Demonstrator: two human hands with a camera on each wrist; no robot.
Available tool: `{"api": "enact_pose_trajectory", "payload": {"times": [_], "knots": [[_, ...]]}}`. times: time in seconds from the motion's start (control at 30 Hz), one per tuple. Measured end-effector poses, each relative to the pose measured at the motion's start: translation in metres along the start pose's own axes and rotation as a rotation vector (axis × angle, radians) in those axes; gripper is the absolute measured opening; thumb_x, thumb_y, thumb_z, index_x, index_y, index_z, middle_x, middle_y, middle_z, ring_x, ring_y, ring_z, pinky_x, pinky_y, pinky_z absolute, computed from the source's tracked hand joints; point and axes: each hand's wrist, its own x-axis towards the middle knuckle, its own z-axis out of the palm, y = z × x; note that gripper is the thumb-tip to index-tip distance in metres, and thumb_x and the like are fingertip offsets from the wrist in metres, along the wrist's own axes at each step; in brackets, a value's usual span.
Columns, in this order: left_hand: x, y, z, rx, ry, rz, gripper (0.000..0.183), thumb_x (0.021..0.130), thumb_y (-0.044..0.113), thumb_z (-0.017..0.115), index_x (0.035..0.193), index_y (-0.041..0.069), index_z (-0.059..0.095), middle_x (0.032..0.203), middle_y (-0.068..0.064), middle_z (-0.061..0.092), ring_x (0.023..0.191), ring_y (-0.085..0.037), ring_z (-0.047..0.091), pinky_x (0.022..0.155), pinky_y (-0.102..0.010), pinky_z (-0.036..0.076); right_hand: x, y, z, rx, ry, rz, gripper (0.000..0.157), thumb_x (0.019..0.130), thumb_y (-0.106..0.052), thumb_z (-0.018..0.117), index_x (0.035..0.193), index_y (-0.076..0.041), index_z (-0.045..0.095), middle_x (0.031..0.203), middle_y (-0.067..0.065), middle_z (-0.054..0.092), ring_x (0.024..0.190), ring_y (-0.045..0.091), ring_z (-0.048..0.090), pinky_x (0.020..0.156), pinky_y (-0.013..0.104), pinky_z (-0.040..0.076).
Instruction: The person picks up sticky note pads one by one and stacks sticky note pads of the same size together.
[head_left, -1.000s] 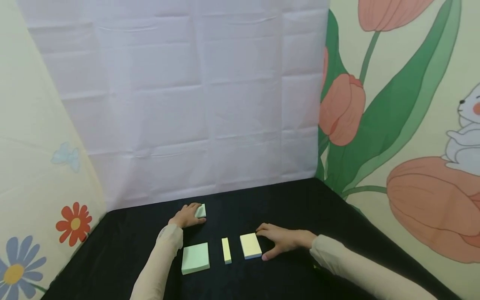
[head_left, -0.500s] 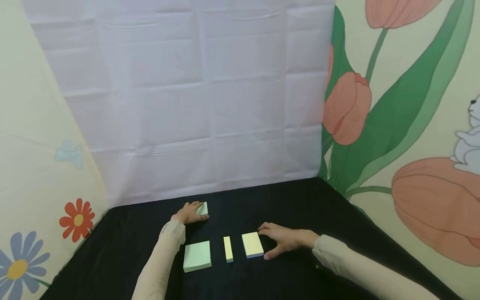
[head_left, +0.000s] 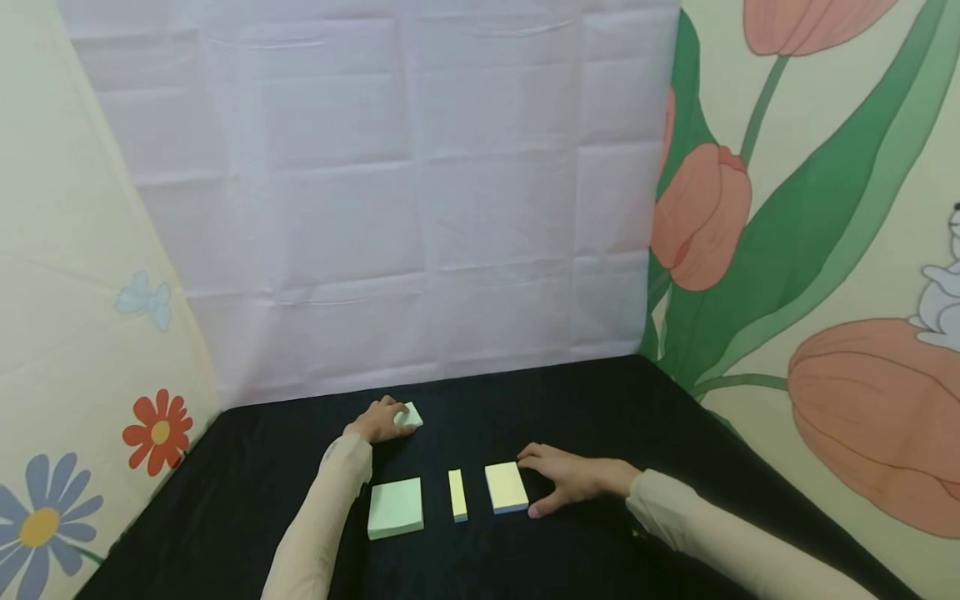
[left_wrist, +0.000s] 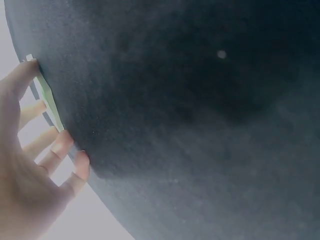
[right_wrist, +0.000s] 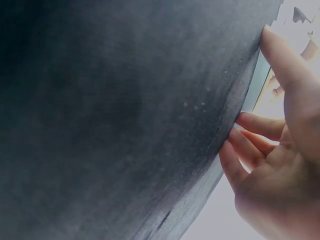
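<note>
A small pale green sticky note pad [head_left: 412,417] lies at the far left of the black table, partly covered by my left hand [head_left: 378,421]. The thumb is at its near edge and the fingers curl over its far side; in the left wrist view a green strip of the pad [left_wrist: 50,102] shows between them. My right hand [head_left: 570,475] rests beside a yellow sticky note pad [head_left: 506,486] with a bluish lower side, thumb and forefinger spread along its right edge. The right wrist view shows the pad's pale side [right_wrist: 256,85] between thumb and fingers.
Nearer me lie a larger green sticky note pad [head_left: 395,507] and a narrow yellow sticky note pad [head_left: 457,495], side by side left of the right hand's pad. The black cloth [head_left: 570,400] ends at a white hanging sheet [head_left: 345,208]; printed flower walls stand on both sides.
My left hand has turned the small green pad slightly, and the fingers are more bent over it. The right hand stays beside the yellow pad. The head view has shifted a little.
</note>
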Motion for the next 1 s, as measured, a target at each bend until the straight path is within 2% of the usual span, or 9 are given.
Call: {"api": "enact_pose_trajectory", "payload": {"times": [0.1, 0.33, 0.4, 0.5, 0.67, 0.8, 0.83, 0.93, 1.0], "knots": [[0.001, -0.001, 0.001, 0.006, 0.006, 0.003, 0.054, 0.094, 0.042, 0.064, 0.132, 0.005, 0.059, 0.133, -0.020, 0.047, 0.117, -0.035, 0.044, 0.093, -0.054, 0.042, 0.003, 0.005, 0.004, 0.015, -0.003, 0.017, 0.076, 0.088, -0.054, 0.069, 0.136, 0.002, 0.050, 0.137, 0.013, 0.043, 0.127, 0.031, 0.043, 0.103, 0.050, 0.038], [0.001, 0.000, -0.001, 0.024, 0.010, 0.002, 0.053, 0.094, 0.039, 0.064, 0.135, 0.005, 0.058, 0.143, -0.021, 0.045, 0.125, -0.037, 0.042, 0.097, -0.056, 0.039, 0.016, 0.068, 0.030, -0.030, 0.016, -0.020, 0.078, 0.084, -0.064, 0.067, 0.141, -0.013, 0.049, 0.141, 0.002, 0.040, 0.129, 0.022, 0.041, 0.103, 0.043, 0.039], [0.002, 0.000, -0.001, 0.026, 0.013, 0.002, 0.053, 0.094, 0.039, 0.065, 0.135, 0.005, 0.058, 0.142, -0.021, 0.047, 0.125, -0.037, 0.043, 0.097, -0.056, 0.040, 0.017, 0.077, 0.034, -0.047, 0.020, -0.024, 0.079, 0.084, -0.066, 0.066, 0.141, -0.016, 0.048, 0.141, 0.000, 0.039, 0.129, 0.020, 0.041, 0.102, 0.041, 0.040], [0.001, 0.001, -0.001, 0.034, 0.031, 0.012, 0.052, 0.093, 0.039, 0.067, 0.132, 0.005, 0.061, 0.138, -0.021, 0.051, 0.122, -0.037, 0.046, 0.096, -0.055, 0.041, 0.015, 0.067, 0.030, -0.062, 0.023, -0.042, 0.076, 0.087, -0.061, 0.066, 0.141, -0.010, 0.048, 0.140, 0.005, 0.041, 0.128, 0.023, 0.042, 0.101, 0.041, 0.041], [0.001, 0.000, -0.001, 0.047, 0.062, 0.020, 0.050, 0.090, 0.042, 0.071, 0.123, 0.005, 0.067, 0.128, -0.020, 0.057, 0.118, -0.037, 0.049, 0.095, -0.054, 0.041, 0.003, 0.007, 0.006, -0.017, 0.000, 0.018, 0.073, 0.089, -0.048, 0.071, 0.136, 0.002, 0.050, 0.137, 0.014, 0.043, 0.127, 0.032, 0.043, 0.103, 0.048, 0.039], [0.001, 0.001, 0.001, 0.051, 0.069, 0.007, 0.049, 0.088, 0.043, 0.072, 0.119, 0.005, 0.069, 0.120, -0.019, 0.060, 0.110, -0.034, 0.052, 0.093, -0.052, 0.043, 0.000, -0.005, 0.001, -0.022, -0.010, 0.018, 0.074, 0.089, -0.049, 0.071, 0.138, 0.002, 0.048, 0.139, 0.014, 0.041, 0.129, 0.030, 0.042, 0.105, 0.046, 0.037], [0.001, 0.001, 0.001, 0.050, 0.069, 0.002, 0.049, 0.088, 0.043, 0.072, 0.118, 0.005, 0.069, 0.119, -0.018, 0.060, 0.108, -0.033, 0.053, 0.091, -0.051, 0.044, 0.000, -0.005, 0.001, -0.020, -0.012, 0.027, 0.074, 0.089, -0.049, 0.071, 0.138, 0.002, 0.048, 0.139, 0.013, 0.041, 0.129, 0.030, 0.041, 0.105, 0.047, 0.036], [0.002, 0.002, 0.002, 0.050, 0.077, -0.003, 0.048, 0.088, 0.042, 0.072, 0.117, 0.004, 0.069, 0.117, -0.018, 0.059, 0.102, -0.031, 0.055, 0.088, -0.051, 0.046, 0.010, 0.038, 0.019, -0.038, -0.009, 0.013, 0.079, 0.086, -0.059, 0.068, 0.142, -0.007, 0.047, 0.142, 0.006, 0.039, 0.130, 0.025, 0.041, 0.105, 0.046, 0.037], [0.002, 0.002, 0.003, 0.053, 0.083, 0.000, 0.047, 0.088, 0.041, 0.072, 0.116, 0.004, 0.069, 0.117, -0.018, 0.060, 0.098, -0.030, 0.057, 0.086, -0.050, 0.047, 0.015, 0.058, 0.026, -0.032, -0.004, 0.025, 0.079, 0.084, -0.062, 0.068, 0.142, -0.011, 0.048, 0.142, 0.002, 0.039, 0.130, 0.022, 0.041, 0.104, 0.044, 0.039]]}}
